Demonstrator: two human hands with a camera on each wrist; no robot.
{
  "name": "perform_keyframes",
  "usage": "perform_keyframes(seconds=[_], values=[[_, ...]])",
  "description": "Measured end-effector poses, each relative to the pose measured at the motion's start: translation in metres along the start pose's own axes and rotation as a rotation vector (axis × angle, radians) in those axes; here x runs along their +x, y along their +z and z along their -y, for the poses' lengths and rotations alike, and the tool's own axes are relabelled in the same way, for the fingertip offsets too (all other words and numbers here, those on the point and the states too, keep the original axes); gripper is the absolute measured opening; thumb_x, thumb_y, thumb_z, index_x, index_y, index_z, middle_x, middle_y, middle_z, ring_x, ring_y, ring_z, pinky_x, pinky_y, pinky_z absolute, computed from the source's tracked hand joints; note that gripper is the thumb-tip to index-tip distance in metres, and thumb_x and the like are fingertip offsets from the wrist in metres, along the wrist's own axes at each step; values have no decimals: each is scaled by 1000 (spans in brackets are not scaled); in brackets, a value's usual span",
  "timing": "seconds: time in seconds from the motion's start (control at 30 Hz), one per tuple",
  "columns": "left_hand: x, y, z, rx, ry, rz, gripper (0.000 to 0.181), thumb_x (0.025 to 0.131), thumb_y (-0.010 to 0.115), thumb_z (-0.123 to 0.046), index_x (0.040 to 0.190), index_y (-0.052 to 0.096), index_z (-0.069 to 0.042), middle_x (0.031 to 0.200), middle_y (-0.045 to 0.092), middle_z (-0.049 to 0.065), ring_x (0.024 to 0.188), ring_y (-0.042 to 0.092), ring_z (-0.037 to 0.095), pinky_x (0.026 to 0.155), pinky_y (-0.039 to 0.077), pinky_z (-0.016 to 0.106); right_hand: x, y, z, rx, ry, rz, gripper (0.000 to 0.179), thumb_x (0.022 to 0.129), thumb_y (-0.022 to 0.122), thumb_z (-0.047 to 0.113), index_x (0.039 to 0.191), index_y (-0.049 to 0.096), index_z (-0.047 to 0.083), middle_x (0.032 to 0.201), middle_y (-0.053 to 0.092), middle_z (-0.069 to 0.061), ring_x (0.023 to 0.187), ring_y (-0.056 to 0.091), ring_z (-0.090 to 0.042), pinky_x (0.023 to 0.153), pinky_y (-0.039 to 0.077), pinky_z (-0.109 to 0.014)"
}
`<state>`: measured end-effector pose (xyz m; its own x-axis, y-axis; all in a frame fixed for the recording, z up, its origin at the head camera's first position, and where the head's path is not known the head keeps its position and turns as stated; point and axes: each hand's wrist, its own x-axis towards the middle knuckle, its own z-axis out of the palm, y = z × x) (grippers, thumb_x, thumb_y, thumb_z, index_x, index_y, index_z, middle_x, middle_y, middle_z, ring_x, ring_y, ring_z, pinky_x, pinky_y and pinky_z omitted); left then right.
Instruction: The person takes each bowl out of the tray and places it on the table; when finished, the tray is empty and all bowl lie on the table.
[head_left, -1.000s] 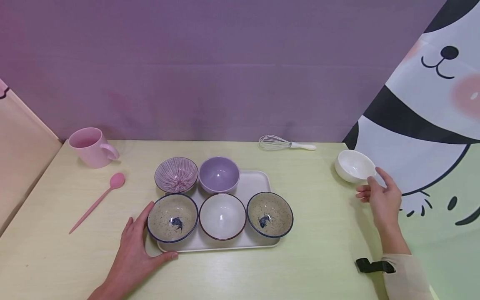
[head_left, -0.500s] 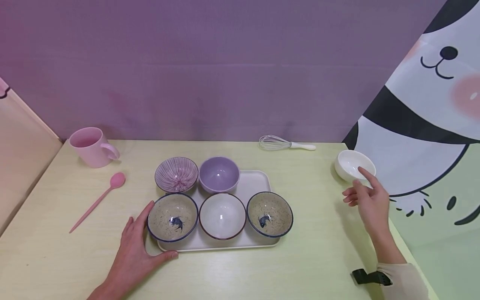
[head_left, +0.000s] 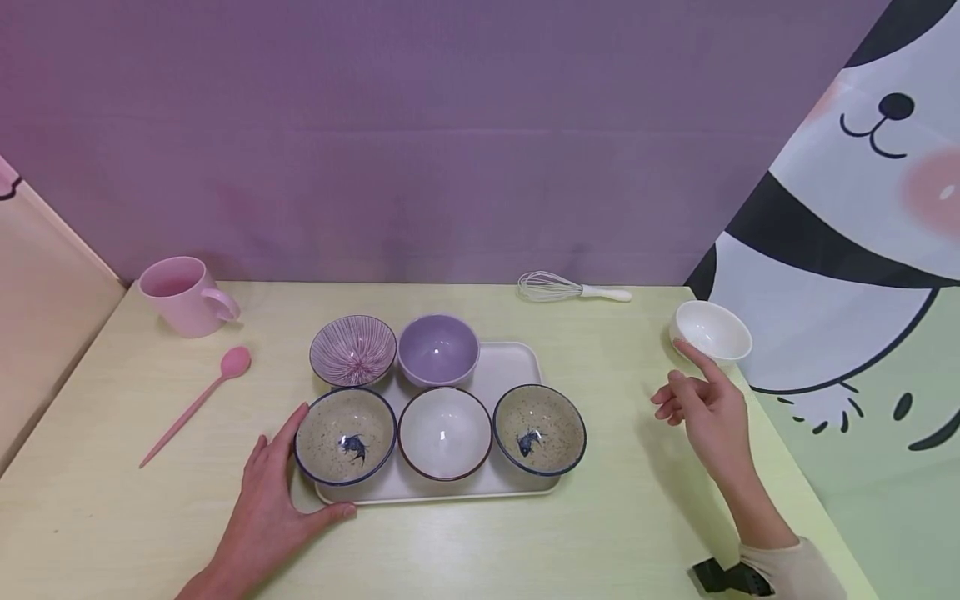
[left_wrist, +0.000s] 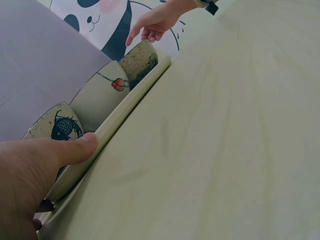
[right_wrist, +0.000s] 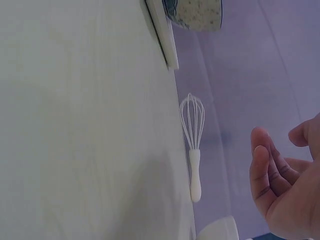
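My left hand (head_left: pixel 273 508) rests at the near left corner of a white tray (head_left: pixel 510 362). Its index finger lies beside the rim of a speckled bowl with a blue fish (head_left: pixel 330 433), and its thumb stretches along the tray's front edge. In the left wrist view the thumb (left_wrist: pixel 77 150) overlaps the tray rim. My right hand (head_left: pixel 712 417) hovers over the table's right side holding nothing, index finger extended and the others loosely bent. Its index fingertip overlaps the near left rim of a small white bowl (head_left: pixel 723 329) in the head view.
On the tray also sit a striped bowl (head_left: pixel 352 346), a purple bowl (head_left: pixel 438 350), a brown-rimmed white bowl (head_left: pixel 446 433) and another fish bowl (head_left: pixel 551 425). A whisk (head_left: pixel 551 287) lies at the back edge. Left stand a pink mug (head_left: pixel 191 308) and a pink spoon (head_left: pixel 195 404).
My right hand has drawn back left and toward the near side, away from the small white bowl's right rim. The bowl stays in place, and my left hand has not moved.
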<state>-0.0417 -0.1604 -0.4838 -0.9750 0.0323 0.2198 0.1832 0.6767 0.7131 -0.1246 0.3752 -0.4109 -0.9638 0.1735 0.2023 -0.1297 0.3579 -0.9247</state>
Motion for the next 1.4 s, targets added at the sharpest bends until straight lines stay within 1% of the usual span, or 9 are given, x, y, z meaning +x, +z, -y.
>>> perform_keyframes(seconds=[0.17,0.3,0.53,0.7,0.8,0.9,1.13,1.23,1.4], values=[[0,0,-1,0,-2,2,142,65,108,-41,177,24,-18,169,45,27,155,33,61,134,19,69,-11,11,9,-53,-24,50,48,114,60,9,162,57,15,76,77,-2,61,72,-11,58,60,-20],[0,-1,-2,-6,-30,21,141,66,108,-43,177,24,-21,171,43,26,158,27,62,131,21,75,-21,22,14,-102,-61,99,49,114,60,8,163,55,13,78,77,-11,62,72,-14,59,62,-22],[0,-2,-2,-11,-52,34,141,66,108,-43,177,23,-21,172,41,26,159,24,63,130,21,77,-32,39,15,-144,-99,175,50,113,60,5,163,54,10,80,76,-10,62,72,-20,59,62,-25],[0,-3,-4,-4,-87,65,142,67,107,-44,178,21,-21,174,38,25,161,20,62,130,20,78,-38,48,14,-149,-114,227,51,112,62,3,162,55,9,79,75,-12,60,71,-23,58,61,-26],[0,-4,-4,-3,-84,65,142,67,107,-45,177,21,-20,174,38,25,161,21,62,132,19,76,-40,53,14,-150,-136,275,52,112,61,3,163,53,9,80,74,-12,60,70,-23,56,60,-27],[0,-4,-4,-2,-83,61,142,67,107,-45,178,21,-21,174,38,25,160,21,63,130,20,77,-43,58,14,-146,-145,337,54,113,62,4,165,51,10,80,73,-12,61,69,-23,54,60,-30],[0,-3,-3,-3,-68,52,142,67,108,-45,178,21,-21,174,38,25,160,22,62,132,19,76,-46,67,15,-149,-126,449,53,114,62,9,165,50,11,72,69,-4,59,69,-25,51,61,-36],[0,-3,-3,-3,-63,50,142,67,108,-45,178,22,-21,174,39,25,160,23,62,132,18,75,-47,69,14,-140,-97,480,54,114,62,10,166,49,10,74,69,-5,60,69,-25,52,61,-36],[0,-3,-3,1,-78,63,143,67,107,-45,178,20,-21,175,37,25,160,21,63,131,19,77,-48,72,12,-128,-69,511,56,113,64,9,167,48,10,76,68,-7,60,69,-25,52,61,-35]])
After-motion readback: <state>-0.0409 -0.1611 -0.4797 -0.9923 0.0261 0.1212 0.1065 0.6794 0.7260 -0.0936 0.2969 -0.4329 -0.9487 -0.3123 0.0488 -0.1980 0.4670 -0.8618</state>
